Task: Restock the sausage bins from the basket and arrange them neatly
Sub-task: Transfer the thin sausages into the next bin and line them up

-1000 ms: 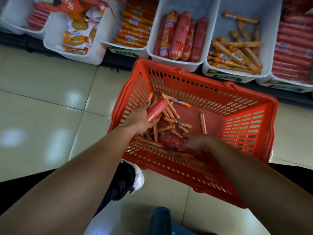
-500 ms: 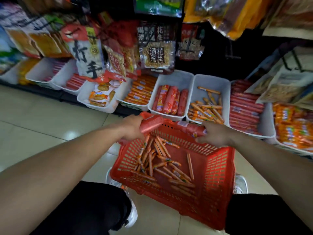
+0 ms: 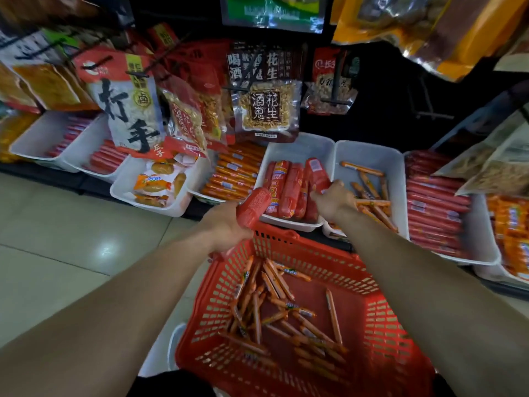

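Beneath the forearms, one red lattice plastic basket (image 3: 380, 325) strewn with thin orange sausage sticks (image 3: 274, 285), too tangled to count. Ahead, left hand (image 3: 226, 227) wrapped round one thick ribbed red sausage (image 3: 254, 206). Right hand (image 3: 333, 200) clasping a labelled red sausage (image 3: 316, 173) inside a white plastic bin (image 3: 297, 147), beside at least four more.

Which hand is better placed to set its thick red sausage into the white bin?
Right. The right hand holds its thick red sausage inside the white plastic bin; the left hand grips a second thick red sausage short of it, over the red plastic basket rim.
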`<state>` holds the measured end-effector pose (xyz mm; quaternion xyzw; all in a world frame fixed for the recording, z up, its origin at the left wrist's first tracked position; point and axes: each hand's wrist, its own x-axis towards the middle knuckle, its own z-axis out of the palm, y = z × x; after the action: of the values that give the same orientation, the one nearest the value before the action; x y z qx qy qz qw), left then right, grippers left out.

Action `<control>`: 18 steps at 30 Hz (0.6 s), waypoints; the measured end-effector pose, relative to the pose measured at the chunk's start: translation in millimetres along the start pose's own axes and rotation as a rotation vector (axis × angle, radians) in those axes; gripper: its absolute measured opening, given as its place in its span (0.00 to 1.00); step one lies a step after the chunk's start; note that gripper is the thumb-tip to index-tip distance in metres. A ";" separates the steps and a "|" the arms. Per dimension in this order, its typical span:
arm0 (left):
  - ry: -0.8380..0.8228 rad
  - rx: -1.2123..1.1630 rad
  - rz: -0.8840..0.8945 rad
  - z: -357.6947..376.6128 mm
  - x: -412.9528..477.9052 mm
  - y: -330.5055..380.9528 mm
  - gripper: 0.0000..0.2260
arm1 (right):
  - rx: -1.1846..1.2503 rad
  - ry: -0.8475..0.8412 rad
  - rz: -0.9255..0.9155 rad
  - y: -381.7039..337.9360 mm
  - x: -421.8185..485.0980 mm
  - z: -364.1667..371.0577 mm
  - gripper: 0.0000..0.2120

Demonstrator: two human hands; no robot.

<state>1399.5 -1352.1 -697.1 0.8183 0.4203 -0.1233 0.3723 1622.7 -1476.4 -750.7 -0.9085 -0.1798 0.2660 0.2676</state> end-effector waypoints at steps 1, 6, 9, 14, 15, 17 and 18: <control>0.007 -0.037 -0.008 1.8 6.1 1.4 0.17 | -0.007 0.008 0.013 -2.5 6.9 2.3 0.21; 0.128 -0.158 -0.001 17.4 35.2 21.8 0.19 | -0.419 -0.289 -0.138 15.6 18.3 -12.9 0.17; 0.162 -0.155 0.003 32.0 55.5 40.3 0.23 | -0.639 -0.431 -0.306 28.4 15.0 -37.1 0.13; 0.172 -0.128 -0.015 52.1 94.9 63.8 0.27 | -0.607 -0.429 -0.316 65.0 11.4 -61.0 0.14; 0.176 -0.121 -0.026 54.6 101.8 68.6 0.27 | -0.587 -0.417 -0.306 74.8 11.9 -62.3 0.14; 0.191 -0.099 -0.035 61.0 121.8 74.0 0.27 | -0.525 -0.373 -0.295 91.7 17.1 -62.7 0.14; 0.203 -0.088 -0.025 64.7 132.2 77.2 0.28 | -0.495 -0.350 -0.279 97.4 18.4 -62.6 0.16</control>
<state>1548.4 -1348.0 -770.9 0.8041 0.4710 -0.0260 0.3617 1691.6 -1569.4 -769.8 -0.8531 -0.4047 0.3271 0.0374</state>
